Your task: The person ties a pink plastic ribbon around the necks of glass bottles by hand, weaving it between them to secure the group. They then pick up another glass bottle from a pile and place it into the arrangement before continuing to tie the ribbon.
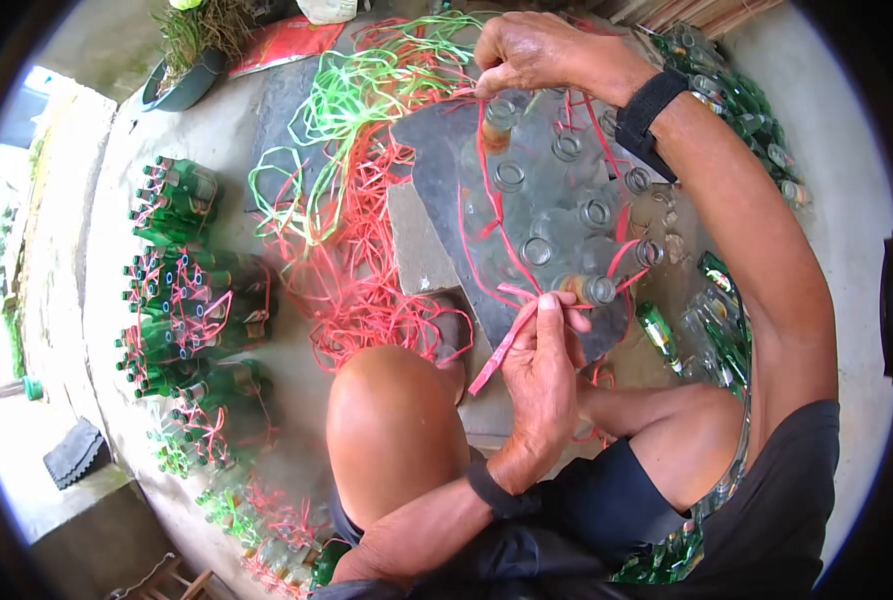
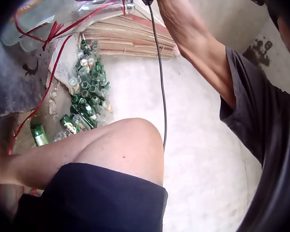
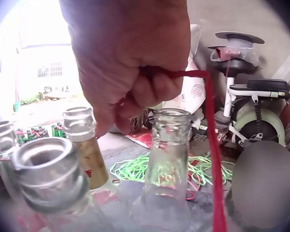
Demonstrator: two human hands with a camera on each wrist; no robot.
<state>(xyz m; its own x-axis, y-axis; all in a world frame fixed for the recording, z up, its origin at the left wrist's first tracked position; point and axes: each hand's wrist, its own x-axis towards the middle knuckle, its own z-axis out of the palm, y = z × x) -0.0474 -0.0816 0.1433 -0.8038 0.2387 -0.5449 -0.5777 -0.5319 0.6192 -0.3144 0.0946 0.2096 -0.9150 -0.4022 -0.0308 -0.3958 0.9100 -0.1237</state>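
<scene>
Clear glass bottles (image 1: 536, 250) stand upright in a tight group on a dark slab (image 1: 421, 135), with red plastic strap (image 1: 506, 235) running round and between their necks. At the near side of the group, my left hand (image 1: 541, 370) pinches the strap between thumb and fingers, and a flat loose end (image 1: 491, 370) hangs below. Over the far side my right hand (image 1: 536, 50) is curled round another stretch of strap. The right wrist view shows that strap (image 3: 214, 145) coming out of the curled fingers and dropping beside a bottle neck (image 3: 171, 130). The left wrist view does not show the left hand.
Left of the slab lies a tangle of red strap (image 1: 356, 260), with green strap (image 1: 336, 110) beyond. Bundled green bottles (image 1: 176, 200) stand at far left. Loose bottles (image 1: 746, 110) lie along the right, near a bent knee (image 2: 130, 145). A grey block (image 1: 416, 245) sits against the slab.
</scene>
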